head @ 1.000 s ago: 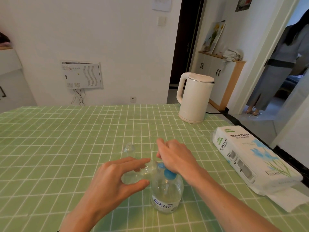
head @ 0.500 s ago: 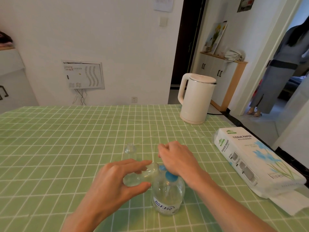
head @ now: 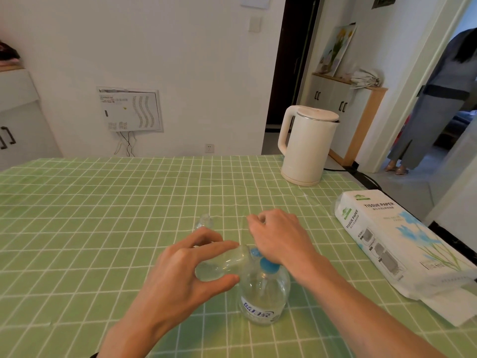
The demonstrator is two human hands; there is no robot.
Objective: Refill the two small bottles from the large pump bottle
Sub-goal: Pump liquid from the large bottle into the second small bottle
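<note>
A large clear pump bottle [head: 263,295] with a blue pump head and a blue-lettered label stands on the green checked tablecloth near the front. My left hand [head: 180,277] holds a small clear bottle [head: 219,266] tilted on its side, its mouth at the blue spout. My right hand [head: 278,239] rests on top of the pump head, fingers curled downward. A second small clear bottle [head: 205,220] stands on the cloth just beyond my left hand.
A white electric kettle [head: 307,146] stands at the back right of the table [head: 103,202], its cord trailing off the edge. A long pack of tissue paper [head: 395,239] lies along the right edge. A person stands in the doorway at far right.
Both hands keep their hold; my right hand sits slightly higher over the pump than a second ago. The view has shifted a little.
</note>
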